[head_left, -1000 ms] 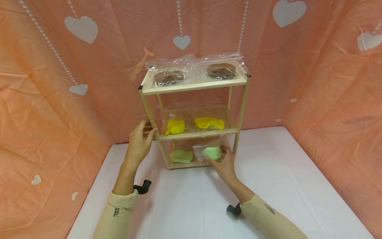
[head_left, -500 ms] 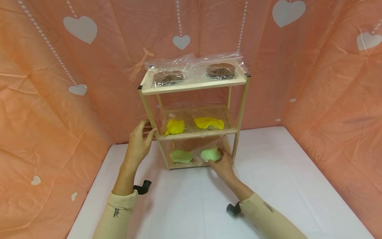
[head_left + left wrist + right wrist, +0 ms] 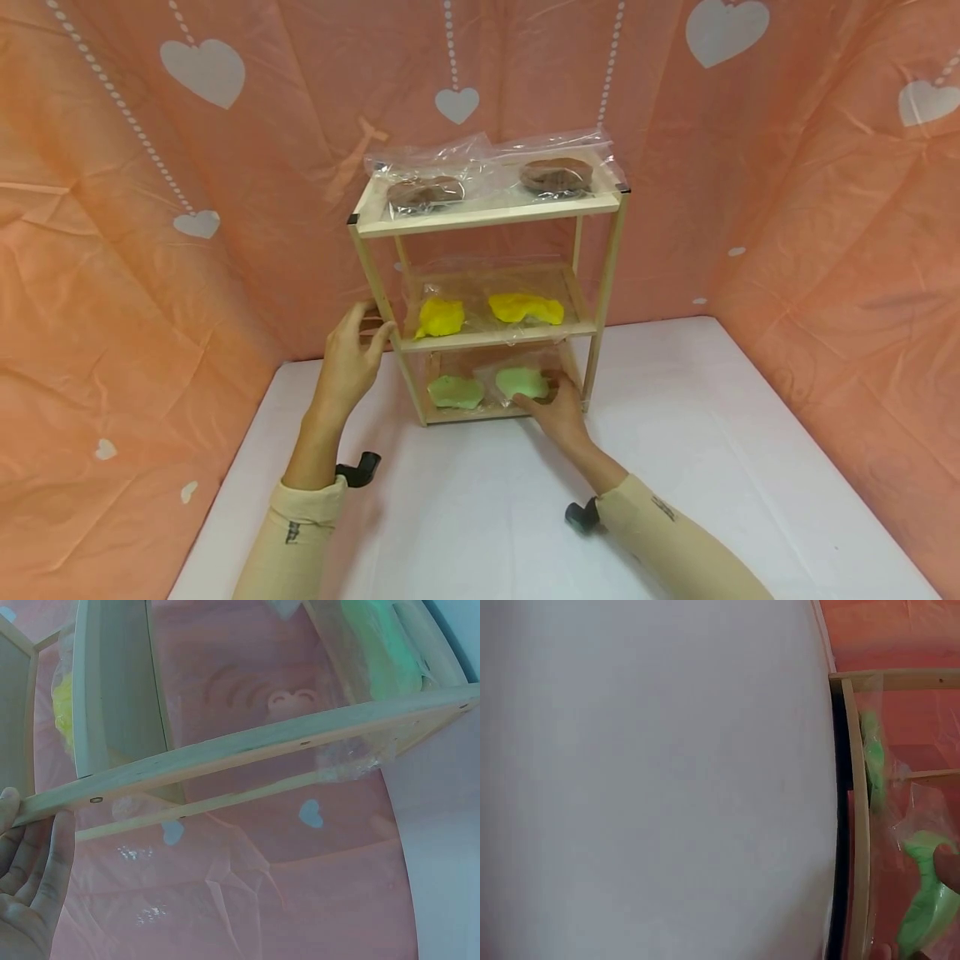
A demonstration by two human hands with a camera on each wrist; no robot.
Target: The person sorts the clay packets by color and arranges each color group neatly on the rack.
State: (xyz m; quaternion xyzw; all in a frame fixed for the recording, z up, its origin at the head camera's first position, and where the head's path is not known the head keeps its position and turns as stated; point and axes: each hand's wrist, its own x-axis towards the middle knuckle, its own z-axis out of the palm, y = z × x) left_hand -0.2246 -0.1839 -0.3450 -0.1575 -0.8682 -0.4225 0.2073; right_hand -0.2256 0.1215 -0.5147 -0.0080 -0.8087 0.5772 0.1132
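A small three-tier wooden shelf (image 3: 487, 221) stands on the white table. My left hand (image 3: 351, 362) holds its left front post, with thumb and fingers on either side of the wood in the left wrist view. At the bottom tier, my right hand (image 3: 561, 417) grips a clear plastic bag with a pale green clay-like lump (image 3: 522, 382) in it. In the right wrist view the thumb (image 3: 949, 868) presses on that green lump. Another bagged green lump (image 3: 455, 392) lies to its left on the same tier.
Two bagged yellow lumps (image 3: 527, 308) sit on the middle tier. Bagged brown lumps (image 3: 425, 193) lie on the top tier. A pink cloth (image 3: 300, 108) with white hearts hangs behind and at both sides of the table (image 3: 465, 508).
My right hand has lowered the bagged green lump and moved it left, toward the other green one on the bottom tier. The left hand stays at the post.
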